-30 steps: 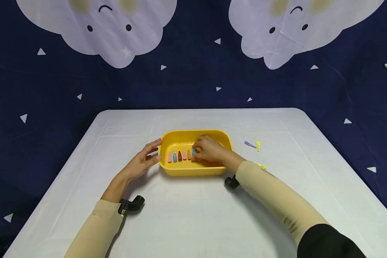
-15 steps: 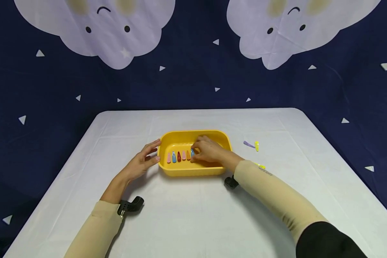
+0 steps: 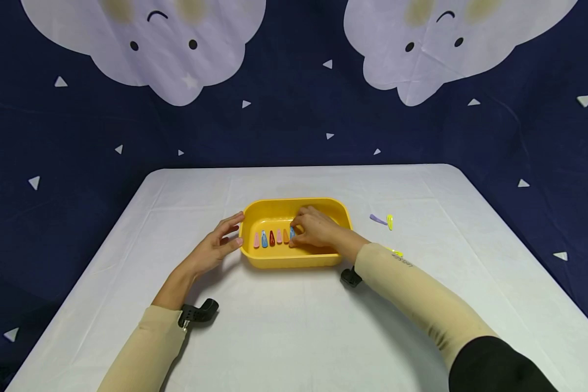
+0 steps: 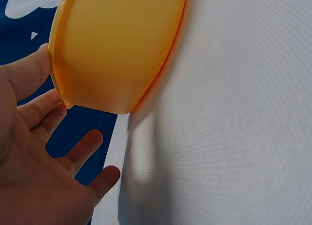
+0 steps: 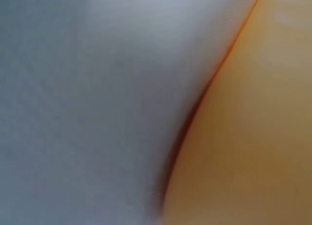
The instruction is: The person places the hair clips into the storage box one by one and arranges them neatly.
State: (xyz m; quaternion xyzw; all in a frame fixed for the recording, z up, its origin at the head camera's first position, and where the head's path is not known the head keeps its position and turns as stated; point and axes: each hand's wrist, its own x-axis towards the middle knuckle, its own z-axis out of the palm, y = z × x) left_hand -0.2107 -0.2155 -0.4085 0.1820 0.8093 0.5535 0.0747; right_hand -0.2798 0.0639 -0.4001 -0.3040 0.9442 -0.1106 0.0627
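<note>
A yellow plastic tray (image 3: 294, 262) stands on the white-covered table. Inside it, a row of small snap hair clips lies side by side: pink (image 3: 257, 240), blue (image 3: 264, 239), dark red (image 3: 271, 238), another pink and an orange (image 3: 286, 236). At the right end of that row my right hand (image 3: 316, 226) pinches a blue hair clip (image 3: 292, 232) between thumb and fingers, close over the tray floor. My left hand (image 3: 218, 243), fingers spread and loosely bent, touches the tray's left rim with thumb and fingertips. The right wrist view shows only tray wall and tablecloth, blurred.
Right of the tray lie a purple hair clip (image 3: 378, 219) and a yellow hair clip (image 3: 390, 221). Another yellow clip (image 3: 397, 252) shows partly behind the right sleeve. The table's far edge meets a dark blue backdrop (image 3: 294, 141) with clouds.
The head view has shifted slightly. Both hands, the tray and the clips keep their places, with the right hand still at the blue clip.
</note>
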